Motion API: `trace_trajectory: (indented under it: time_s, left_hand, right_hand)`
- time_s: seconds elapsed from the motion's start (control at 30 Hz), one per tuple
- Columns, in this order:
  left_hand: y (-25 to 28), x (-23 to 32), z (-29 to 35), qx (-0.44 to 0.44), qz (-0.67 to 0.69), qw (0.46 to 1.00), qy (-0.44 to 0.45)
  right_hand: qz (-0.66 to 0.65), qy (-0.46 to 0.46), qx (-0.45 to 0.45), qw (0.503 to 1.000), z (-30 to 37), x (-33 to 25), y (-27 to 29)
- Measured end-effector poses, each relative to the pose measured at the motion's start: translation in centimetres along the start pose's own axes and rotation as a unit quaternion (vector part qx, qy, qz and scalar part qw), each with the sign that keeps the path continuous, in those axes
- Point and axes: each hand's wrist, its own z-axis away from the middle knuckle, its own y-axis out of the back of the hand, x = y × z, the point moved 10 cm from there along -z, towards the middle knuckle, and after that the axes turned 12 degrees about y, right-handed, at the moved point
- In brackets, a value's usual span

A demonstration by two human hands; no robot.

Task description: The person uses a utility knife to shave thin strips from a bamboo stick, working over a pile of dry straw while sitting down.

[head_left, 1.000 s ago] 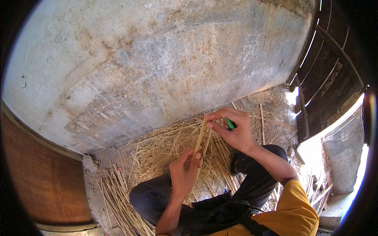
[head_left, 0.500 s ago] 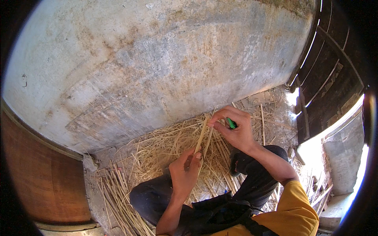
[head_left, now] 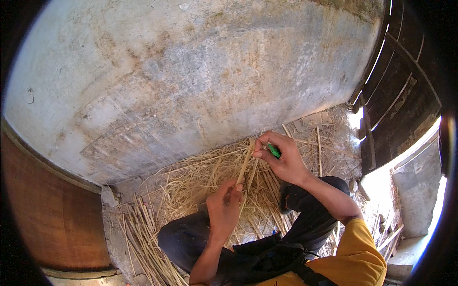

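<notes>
A pale, flat strip (head_left: 245, 164) that looks like split bamboo stands slanted above my lap. Near its lower part, my left hand (head_left: 223, 205) is closed, with thumb and fingers pinching it. My right hand (head_left: 285, 158) is closed at the upper end, its thumb and forefinger pinched together beside a thinner sliver that runs down towards the left hand. A green handle (head_left: 274, 150) of some small tool rests in the right palm. The tool's working end is too small or hidden to make out.
Curly shavings (head_left: 191, 178) cover the floor before my crossed legs. Long thin sticks (head_left: 143, 229) lie in a bundle at the left, and more sticks lie at the right. A stained pale wall (head_left: 200, 86) rises ahead; a brown wooden panel (head_left: 52, 209) stands left.
My right hand has shifted slightly and turned a little, and the green handle in it sits further left and lower. My left hand has barely moved.
</notes>
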Motion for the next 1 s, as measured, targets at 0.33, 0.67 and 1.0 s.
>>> trace_trajectory:
  time_s: [0.33,0.67,1.0]
  left_hand:
    - [-0.7,-1.1,-0.6,-0.052,0.107,0.993,0.03]
    - [-1.3,-1.5,-0.4,-0.122,0.174,0.974,0.085]
    - [0.2,-0.6,-0.2,-0.021,0.063,0.997,0.04]
  right_hand:
    - [-0.108,-0.079,0.031,0.991,0.6,0.9,0.4]
    - [0.029,0.068,-0.026,0.997,0.8,-1.2,0.4]
    - [0.092,0.086,-0.041,0.991,0.5,-3.3,-0.3]
